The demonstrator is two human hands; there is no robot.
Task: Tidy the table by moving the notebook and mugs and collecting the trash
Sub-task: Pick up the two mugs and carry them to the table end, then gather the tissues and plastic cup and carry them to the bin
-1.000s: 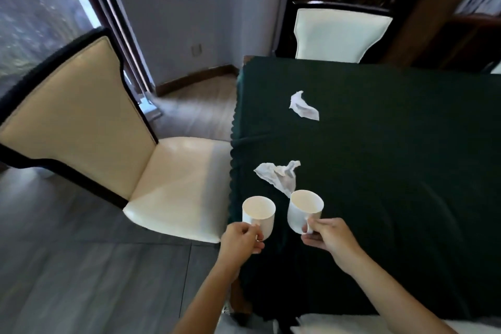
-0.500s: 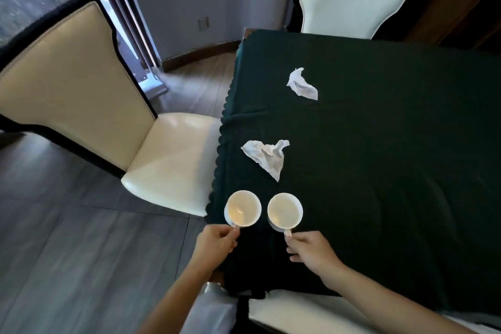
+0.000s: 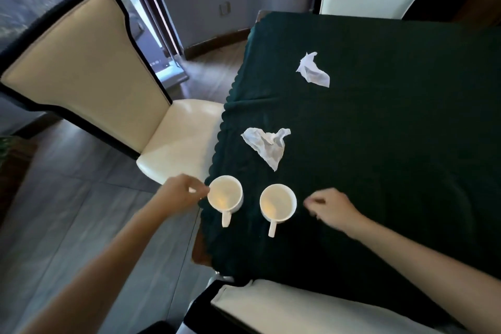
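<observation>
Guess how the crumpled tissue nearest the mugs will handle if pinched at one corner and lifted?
The nearer tissue looks thin and creased with a loose twisted tip, so it will probably hang limp rather than hold shape. It seems very light; a quick hand movement might shift it on the tablecloth. It lies apart from both mugs, so lifting it likely disturbs nothing.
</observation>
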